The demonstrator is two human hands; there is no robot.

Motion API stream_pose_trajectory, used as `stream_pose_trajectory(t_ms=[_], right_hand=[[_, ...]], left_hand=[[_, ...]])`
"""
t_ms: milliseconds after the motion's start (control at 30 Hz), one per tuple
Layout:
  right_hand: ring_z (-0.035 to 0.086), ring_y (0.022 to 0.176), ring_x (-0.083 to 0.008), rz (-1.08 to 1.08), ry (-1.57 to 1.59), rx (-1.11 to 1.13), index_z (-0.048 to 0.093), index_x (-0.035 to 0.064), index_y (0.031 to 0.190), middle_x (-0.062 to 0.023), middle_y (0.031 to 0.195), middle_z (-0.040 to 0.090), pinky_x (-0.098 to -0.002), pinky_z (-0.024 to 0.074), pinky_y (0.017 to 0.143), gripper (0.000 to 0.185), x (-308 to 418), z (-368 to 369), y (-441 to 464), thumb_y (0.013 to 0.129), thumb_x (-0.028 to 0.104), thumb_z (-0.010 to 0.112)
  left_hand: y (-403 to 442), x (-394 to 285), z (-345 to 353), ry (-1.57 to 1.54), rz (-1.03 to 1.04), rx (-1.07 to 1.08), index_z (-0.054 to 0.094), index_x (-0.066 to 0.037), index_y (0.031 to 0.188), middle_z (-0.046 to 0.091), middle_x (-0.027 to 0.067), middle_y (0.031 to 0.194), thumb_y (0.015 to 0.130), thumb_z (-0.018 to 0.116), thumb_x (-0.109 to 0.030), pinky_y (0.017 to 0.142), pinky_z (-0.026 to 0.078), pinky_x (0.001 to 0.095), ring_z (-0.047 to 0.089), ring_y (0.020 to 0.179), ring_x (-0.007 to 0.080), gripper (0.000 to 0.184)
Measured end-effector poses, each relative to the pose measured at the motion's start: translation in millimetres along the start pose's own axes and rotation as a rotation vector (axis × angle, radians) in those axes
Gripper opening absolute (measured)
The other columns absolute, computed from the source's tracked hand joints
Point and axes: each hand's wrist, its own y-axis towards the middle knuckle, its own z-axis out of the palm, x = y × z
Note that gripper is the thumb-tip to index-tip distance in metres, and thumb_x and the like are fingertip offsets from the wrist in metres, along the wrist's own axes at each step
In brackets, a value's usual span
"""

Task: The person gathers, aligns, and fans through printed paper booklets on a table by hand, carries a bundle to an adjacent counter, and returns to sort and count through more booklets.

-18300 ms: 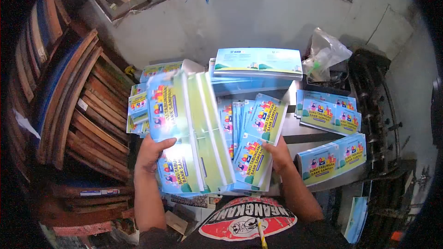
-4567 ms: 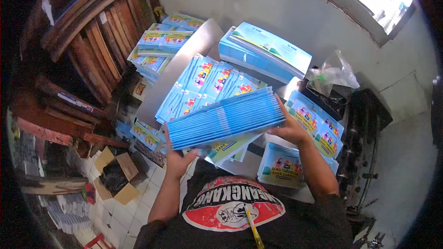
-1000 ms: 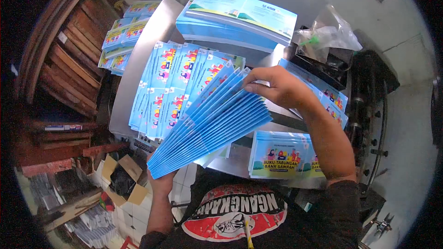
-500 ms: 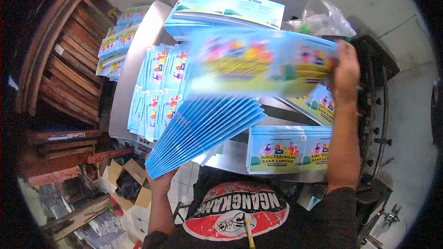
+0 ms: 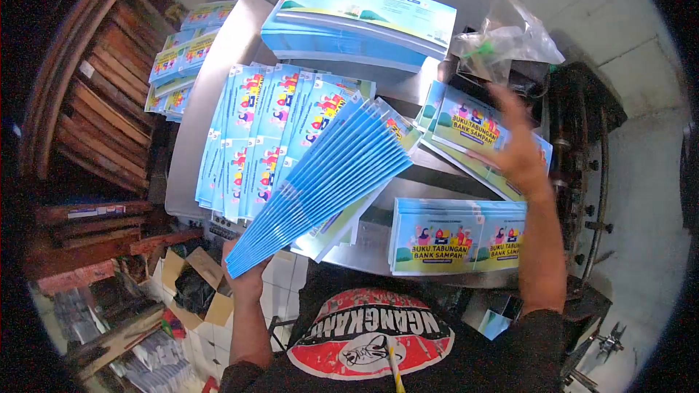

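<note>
My left hand grips the near end of a fanned stack of blue printed booklets. The stack slants up and to the right, its folded edges spread in steps. My right hand, a little blurred, is over a loose pile of booklets at the right of the metal table. Its finger and thumb look spread apart, with no sheet between them that I can see. Under and left of the fan lie overlapping rows of the same booklets. A neat stack of booklets sits at the near edge.
A tall stack of printed sheets stands at the table's far side, with a clear plastic bag beside it. More booklets are beyond the left edge. A wooden rack and an open cardboard box are at left.
The wide booklet sheet that my right hand was swinging over the fan is out of that hand. My right hand has come lower, over the right-hand pile. My left hand keeps the fan.
</note>
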Motion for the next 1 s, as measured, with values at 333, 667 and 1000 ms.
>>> stream_pose_trajectory(t_ms=[333, 667, 1000], right_hand=[[0.034, 0.136, -0.034, 0.003, 0.848, 0.552, 0.019, 0.0038, 0.147, -0.0244, 0.143, 0.036, -0.0429, 0.0255, 0.113, 0.108, 58, 100, 33, 0.063, 0.02, 0.086], [0.034, 0.136, -0.0284, -0.072, 0.701, 0.575, 0.0, 0.0129, 0.153, -0.0225, 0.147, 0.034, -0.0373, 0.0244, 0.112, 0.107, 59, 96, 2, 0.075, 0.004, 0.073], [0.012, 0.145, -0.0257, -0.042, 0.862, 0.59, 0.001, 0.0062, 0.152, -0.0203, 0.157, 0.011, -0.0373, 0.0132, 0.115, 0.106, 56, 102, -1, 0.074, 0.0, 0.072]], left_hand=[[23, 0, -32, 0.033, -0.13, 0.245, 0.055, 0.0, 0.114, 0.062, 0.0104, 0.112, 0.07, 0.083, -0.013, 0.075, 0.054, 0.0324, 0.061, 0.096, 0.0182, 0.053], [12, -6, -6, 0.519, 0.333, 0.183, -0.002, -0.005, 0.149, 0.024, 0.02, 0.153, 0.064, 0.086, -0.022, 0.116, 0.016, 0.0475, 0.022, 0.142, 0.0322, 0.124], [13, 10, -3, 0.367, 0.066, 0.085, 0.0, -0.003, 0.149, 0.025, 0.0211, 0.152, 0.07, 0.083, -0.019, 0.116, 0.012, 0.0456, 0.024, 0.142, 0.0318, 0.116]])
